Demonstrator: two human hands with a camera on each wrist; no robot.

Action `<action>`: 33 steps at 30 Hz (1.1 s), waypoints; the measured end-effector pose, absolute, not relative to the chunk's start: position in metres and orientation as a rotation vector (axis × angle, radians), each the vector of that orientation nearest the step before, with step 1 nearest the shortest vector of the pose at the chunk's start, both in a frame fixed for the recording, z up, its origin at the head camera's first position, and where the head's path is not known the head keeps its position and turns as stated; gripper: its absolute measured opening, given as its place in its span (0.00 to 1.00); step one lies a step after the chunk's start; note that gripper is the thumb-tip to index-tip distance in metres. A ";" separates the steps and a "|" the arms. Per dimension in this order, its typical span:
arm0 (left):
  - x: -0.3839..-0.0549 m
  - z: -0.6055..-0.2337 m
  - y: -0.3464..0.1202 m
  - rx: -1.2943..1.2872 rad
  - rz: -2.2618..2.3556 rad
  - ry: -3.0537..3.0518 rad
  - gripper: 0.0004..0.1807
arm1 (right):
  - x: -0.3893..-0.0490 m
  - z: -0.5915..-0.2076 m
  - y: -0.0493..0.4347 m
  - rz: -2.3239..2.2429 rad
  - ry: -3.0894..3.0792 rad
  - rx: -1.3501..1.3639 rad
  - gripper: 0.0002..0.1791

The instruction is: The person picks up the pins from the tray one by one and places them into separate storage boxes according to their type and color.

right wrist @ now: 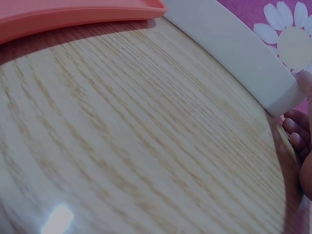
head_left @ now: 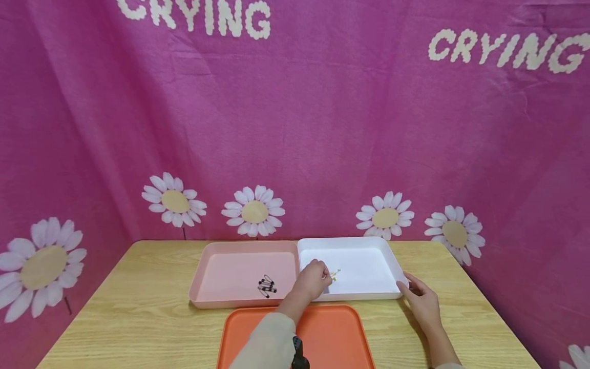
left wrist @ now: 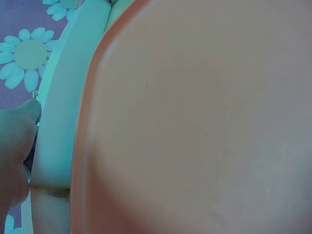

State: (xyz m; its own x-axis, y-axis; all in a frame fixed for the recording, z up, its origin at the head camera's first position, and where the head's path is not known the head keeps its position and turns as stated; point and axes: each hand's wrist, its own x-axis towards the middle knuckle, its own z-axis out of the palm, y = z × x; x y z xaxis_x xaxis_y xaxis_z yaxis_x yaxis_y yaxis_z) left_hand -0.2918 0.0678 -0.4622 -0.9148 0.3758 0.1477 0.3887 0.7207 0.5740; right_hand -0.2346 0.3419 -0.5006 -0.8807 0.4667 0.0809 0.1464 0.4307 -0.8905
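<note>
My left hand (head_left: 314, 279) reaches over the near left part of the white tray (head_left: 397, 266), its fingers curled together. In the left wrist view a small metallic bit of a safety pin (left wrist: 35, 94) shows at the fingertips; most of it is hidden by the hand. Several gold safety pins (head_left: 335, 275) lie on the tray floor just beyond those fingers. At the tray's near right corner my right hand (head_left: 423, 302) grips the wall, thumb at the rim and the other fingers bent outside it, as the right wrist view shows.
A pink tray (head_left: 197, 287) adjoins the white one on the left, with several black safety pins (head_left: 267, 287) in its near right part. Nearest me, an orange tray (head_left: 338, 338) lies under the left forearm. All stand on a wooden table (head_left: 152, 318) before a pink curtain (head_left: 299, 128).
</note>
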 end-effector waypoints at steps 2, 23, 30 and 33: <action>-0.291 -0.462 0.070 -0.655 -0.966 -2.891 0.06 | -0.234 -0.500 0.342 1.422 -2.379 -0.529 0.31; -0.294 -0.460 0.083 -0.632 -1.209 -2.884 0.03 | -0.236 -0.503 0.343 1.445 -2.339 -0.523 0.30; -0.295 -0.461 0.083 -0.613 -1.131 -2.899 0.03 | -0.236 -0.503 0.343 1.453 -2.325 -0.513 0.29; -0.295 -0.462 0.083 -0.589 -1.099 -2.918 0.04 | -0.236 -0.503 0.343 1.458 -2.329 -0.511 0.29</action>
State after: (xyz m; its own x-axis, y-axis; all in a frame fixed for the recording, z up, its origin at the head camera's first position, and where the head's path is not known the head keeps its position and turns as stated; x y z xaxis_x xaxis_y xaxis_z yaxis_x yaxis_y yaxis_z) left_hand -0.2954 0.0835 -0.4617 -0.9305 0.3525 0.0996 0.3306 0.6910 0.6428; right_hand -0.2357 0.3431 -0.5028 -0.8756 0.4729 0.0984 0.1181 0.4070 -0.9057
